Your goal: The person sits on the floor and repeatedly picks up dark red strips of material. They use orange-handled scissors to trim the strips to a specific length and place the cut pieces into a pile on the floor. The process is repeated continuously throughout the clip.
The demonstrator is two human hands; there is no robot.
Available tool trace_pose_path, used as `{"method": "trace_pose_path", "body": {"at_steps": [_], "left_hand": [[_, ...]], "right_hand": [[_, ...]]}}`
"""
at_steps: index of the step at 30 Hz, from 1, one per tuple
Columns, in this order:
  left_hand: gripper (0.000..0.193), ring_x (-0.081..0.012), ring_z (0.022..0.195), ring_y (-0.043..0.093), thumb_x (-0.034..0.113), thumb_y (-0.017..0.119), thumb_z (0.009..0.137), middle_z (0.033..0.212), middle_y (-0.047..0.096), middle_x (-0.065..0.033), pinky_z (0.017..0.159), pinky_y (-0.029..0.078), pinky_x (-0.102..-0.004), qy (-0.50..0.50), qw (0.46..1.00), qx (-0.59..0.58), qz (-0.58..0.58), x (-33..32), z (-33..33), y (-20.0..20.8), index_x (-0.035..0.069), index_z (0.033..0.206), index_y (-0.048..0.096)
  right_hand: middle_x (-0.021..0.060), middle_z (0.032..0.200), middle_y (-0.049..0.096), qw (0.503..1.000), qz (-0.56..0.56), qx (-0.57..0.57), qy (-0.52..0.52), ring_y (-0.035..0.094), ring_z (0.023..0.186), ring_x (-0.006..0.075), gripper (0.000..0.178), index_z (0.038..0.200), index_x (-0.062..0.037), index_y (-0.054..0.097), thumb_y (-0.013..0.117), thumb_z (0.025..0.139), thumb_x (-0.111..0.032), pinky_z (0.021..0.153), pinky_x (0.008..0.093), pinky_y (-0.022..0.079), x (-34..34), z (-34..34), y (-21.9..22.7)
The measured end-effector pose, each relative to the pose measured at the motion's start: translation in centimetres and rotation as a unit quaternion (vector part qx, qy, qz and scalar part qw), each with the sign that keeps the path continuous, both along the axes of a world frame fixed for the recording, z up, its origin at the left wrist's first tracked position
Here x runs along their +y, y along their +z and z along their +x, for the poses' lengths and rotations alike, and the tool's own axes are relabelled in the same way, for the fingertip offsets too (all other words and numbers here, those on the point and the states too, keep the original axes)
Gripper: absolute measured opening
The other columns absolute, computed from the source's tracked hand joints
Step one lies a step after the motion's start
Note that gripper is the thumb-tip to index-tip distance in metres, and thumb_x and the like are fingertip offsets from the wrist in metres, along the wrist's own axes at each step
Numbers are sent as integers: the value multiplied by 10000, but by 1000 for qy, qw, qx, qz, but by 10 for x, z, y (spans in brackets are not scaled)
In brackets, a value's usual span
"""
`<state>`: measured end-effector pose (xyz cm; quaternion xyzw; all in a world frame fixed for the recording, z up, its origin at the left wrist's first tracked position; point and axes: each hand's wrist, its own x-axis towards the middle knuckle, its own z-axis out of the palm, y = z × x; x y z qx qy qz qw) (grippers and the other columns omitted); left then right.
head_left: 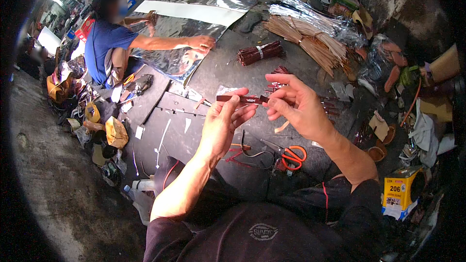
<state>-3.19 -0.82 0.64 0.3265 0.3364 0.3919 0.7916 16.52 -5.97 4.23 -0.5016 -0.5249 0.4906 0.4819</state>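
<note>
Strip of dark red material [228, 98] is in the air in front of the person, above the dark surface [184, 138], and it lies almost level from left to right. The left hand [225, 119] is clamped on this strip, with the thumb on the near side and the fingers behind. The right hand [297, 104] is at the other end of the strip; its thumb and fingertips are near to each other there, but I cannot tell if they pinch it. Below the hands, scissors with orange handles [294, 157] rest on the surface, beside some thin cords [252, 153]. Farther away lies a bundle of dark red strips [260, 53], tied around the middle with a pale band. To the right of it and farther back is a bigger bundle of tan strips [308, 39]. On the left side, a co-worker in a blue shirt [104, 51] reaches over a shiny sheet [170, 51], on which a white strip [194, 12] lies.
</note>
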Motion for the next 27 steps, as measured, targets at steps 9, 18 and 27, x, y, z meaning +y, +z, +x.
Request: {"method": "trace_pose_path", "body": {"at_steps": [9, 18, 27], "left_hand": [[387, -174, 1028, 653, 254, 453, 1055, 1163, 653, -154, 953, 527, -313, -55, 993, 44, 91, -5, 11, -5, -41, 1281, 560], [430, -173, 1066, 637, 289, 412, 1067, 1217, 636, -139, 987, 501, -311, -103, 988, 48, 105, -3, 10, -6, -48, 1289, 559], [411, -157, 1045, 640, 269, 414, 1067, 1190, 650, -131, 974, 509, -306, -118, 981, 74, 134, -6, 11, -5, -48, 1278, 567]], "right_hand": [[114, 890, 686, 999, -18, -42, 1, 680, 787, 154, 387, 1280, -8, 447, 612, 930, -26, 680, 287, 557, -1, 3, -12], [105, 850, 692, 997, -22, -74, 3, 680, 738, 153, 406, 1284, -7, 446, 624, 919, -25, 667, 285, 544, -2, 5, -7], [93, 830, 686, 996, -25, -83, 4, 659, 700, 140, 434, 1296, -12, 448, 639, 907, -35, 643, 279, 525, -2, 8, -11]]}}
